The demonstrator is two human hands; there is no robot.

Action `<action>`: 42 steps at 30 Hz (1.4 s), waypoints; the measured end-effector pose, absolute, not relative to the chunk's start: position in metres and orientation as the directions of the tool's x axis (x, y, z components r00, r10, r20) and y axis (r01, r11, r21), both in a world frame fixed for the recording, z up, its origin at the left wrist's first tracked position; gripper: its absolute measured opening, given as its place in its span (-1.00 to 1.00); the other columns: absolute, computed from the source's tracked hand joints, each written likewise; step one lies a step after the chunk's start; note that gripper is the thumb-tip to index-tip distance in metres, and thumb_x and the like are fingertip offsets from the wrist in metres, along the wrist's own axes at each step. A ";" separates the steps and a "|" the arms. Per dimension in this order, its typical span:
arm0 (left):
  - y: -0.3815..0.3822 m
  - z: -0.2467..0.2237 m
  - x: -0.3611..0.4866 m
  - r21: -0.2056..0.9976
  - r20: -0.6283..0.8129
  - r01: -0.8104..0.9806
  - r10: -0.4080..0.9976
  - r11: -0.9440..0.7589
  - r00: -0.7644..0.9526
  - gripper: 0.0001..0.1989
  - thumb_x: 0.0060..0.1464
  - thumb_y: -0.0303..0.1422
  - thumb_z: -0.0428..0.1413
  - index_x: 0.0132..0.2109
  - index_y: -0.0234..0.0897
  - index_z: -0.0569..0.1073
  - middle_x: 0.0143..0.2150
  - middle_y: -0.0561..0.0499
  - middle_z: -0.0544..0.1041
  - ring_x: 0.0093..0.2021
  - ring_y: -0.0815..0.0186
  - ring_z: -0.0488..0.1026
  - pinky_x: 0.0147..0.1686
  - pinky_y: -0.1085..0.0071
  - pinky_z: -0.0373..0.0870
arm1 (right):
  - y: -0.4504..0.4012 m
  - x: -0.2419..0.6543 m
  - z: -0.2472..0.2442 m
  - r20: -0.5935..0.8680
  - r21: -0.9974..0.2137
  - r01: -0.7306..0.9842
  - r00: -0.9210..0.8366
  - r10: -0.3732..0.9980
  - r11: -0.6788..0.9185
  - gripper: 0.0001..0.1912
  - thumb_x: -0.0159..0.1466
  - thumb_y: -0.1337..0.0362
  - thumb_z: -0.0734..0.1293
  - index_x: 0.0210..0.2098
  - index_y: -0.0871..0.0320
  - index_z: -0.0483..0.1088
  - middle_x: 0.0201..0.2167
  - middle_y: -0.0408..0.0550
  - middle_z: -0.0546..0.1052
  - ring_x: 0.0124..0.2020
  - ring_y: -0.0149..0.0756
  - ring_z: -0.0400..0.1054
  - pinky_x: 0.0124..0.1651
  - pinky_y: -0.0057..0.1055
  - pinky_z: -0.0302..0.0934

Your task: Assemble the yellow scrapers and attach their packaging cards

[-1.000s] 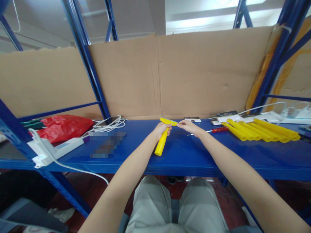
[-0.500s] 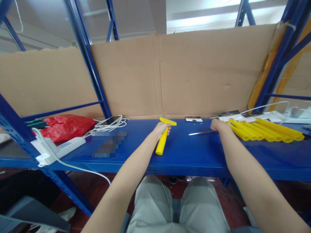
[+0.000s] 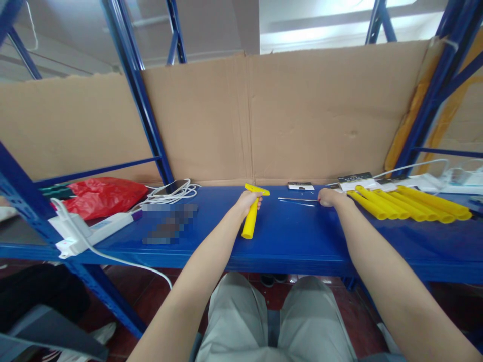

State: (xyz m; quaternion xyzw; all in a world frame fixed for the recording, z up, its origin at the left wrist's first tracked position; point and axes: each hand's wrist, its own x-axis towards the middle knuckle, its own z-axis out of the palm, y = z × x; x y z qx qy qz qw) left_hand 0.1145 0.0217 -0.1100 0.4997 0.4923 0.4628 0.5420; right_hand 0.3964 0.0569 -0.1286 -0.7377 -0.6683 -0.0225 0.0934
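A yellow T-shaped tool (image 3: 249, 224), with a short crossbar on a round tube-like handle, is in my left hand (image 3: 246, 200). My fingers wrap round it just below the crossbar, and the handle's lower end points towards me. My right hand (image 3: 327, 197) is closed on a screwdriver (image 3: 298, 199). Its long thin metal shaft points left towards the yellow tool, a gap apart from it, and shows a reflection on the blue shelf below. A bit of red handle shows at my fingers; the rest is hidden in the hand.
Several yellow tubes (image 3: 418, 205) lie side by side right of my right hand. Small black-and-white packets (image 3: 301, 186) lie by the cardboard backing (image 3: 302, 115). On the left are a white power strip (image 3: 98, 234), coiled white cable (image 3: 177, 191) and a red bag (image 3: 107, 196).
My right hand has moved left with the screwdriver, and its shaft has risen and come nearer the yellow tool. My left hand has shifted slightly left with the tool.
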 end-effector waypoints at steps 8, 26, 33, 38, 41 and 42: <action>0.031 -0.118 0.107 0.995 -0.097 0.028 0.995 0.097 0.008 -0.85 0.07 -0.60 0.05 -0.42 -0.34 0.30 -0.70 0.13 0.26 -0.71 0.51 0.15 -0.67 0.54 0.08 | 0.040 0.378 -0.113 0.029 -0.081 0.984 0.164 0.986 -0.161 -0.91 0.04 0.32 0.38 -0.41 0.11 0.48 -0.30 0.04 0.56 -0.14 0.00 0.43 0.02 0.16 0.11; 0.024 -0.112 0.108 0.987 -0.123 0.104 0.992 0.126 -0.037 -0.79 0.06 -0.66 0.03 -0.47 -0.35 0.31 -0.69 0.12 0.26 -0.69 0.50 0.17 -0.64 0.53 0.13 | 0.039 0.372 -0.117 0.141 -0.100 0.993 -0.052 0.989 0.067 -0.93 0.12 0.31 0.33 -0.44 0.17 0.45 -0.43 -0.01 0.54 -0.37 -0.28 0.42 -0.36 -0.45 0.21; 0.026 -0.113 0.107 0.989 -0.110 0.088 0.992 0.116 -0.068 -0.77 0.00 -0.67 0.10 -0.50 -0.34 0.29 -0.69 0.12 0.26 -0.70 0.51 0.18 -0.65 0.54 0.13 | 0.038 0.369 -0.108 0.261 -0.193 0.974 -0.068 0.963 0.121 -0.90 0.07 0.36 0.35 -0.36 0.15 0.42 -0.42 -0.07 0.54 -0.36 -0.30 0.41 -0.35 -0.48 0.20; 0.028 -0.115 0.107 0.989 -0.092 0.104 0.992 0.101 -0.092 -0.78 -0.01 -0.66 0.10 -0.51 -0.35 0.29 -0.68 0.13 0.26 -0.72 0.52 0.18 -0.66 0.55 0.14 | 0.032 0.364 -0.100 0.270 -0.282 0.941 -0.111 0.956 0.189 -0.85 0.05 0.42 0.36 -0.37 0.13 0.39 -0.37 -0.10 0.54 -0.34 -0.33 0.41 -0.30 -0.49 0.22; 0.030 -0.116 0.107 0.988 -0.085 0.120 0.991 0.097 -0.104 -0.82 0.00 -0.65 0.10 -0.48 -0.37 0.32 -0.68 0.14 0.26 -0.72 0.52 0.19 -0.66 0.56 0.16 | 0.028 0.360 -0.098 0.269 -0.310 0.925 -0.135 0.953 0.219 -0.86 0.05 0.43 0.36 -0.38 0.14 0.37 -0.35 -0.08 0.54 -0.33 -0.32 0.41 -0.29 -0.48 0.21; 0.031 -0.116 0.107 0.987 -0.084 0.125 0.991 0.098 -0.109 -0.83 0.00 -0.64 0.10 -0.47 -0.37 0.33 -0.68 0.15 0.26 -0.72 0.52 0.19 -0.66 0.56 0.16 | 0.028 0.359 -0.098 0.272 -0.310 0.924 -0.138 0.952 0.222 -0.86 0.05 0.43 0.36 -0.38 0.14 0.37 -0.35 -0.07 0.54 -0.33 -0.31 0.41 -0.29 -0.48 0.21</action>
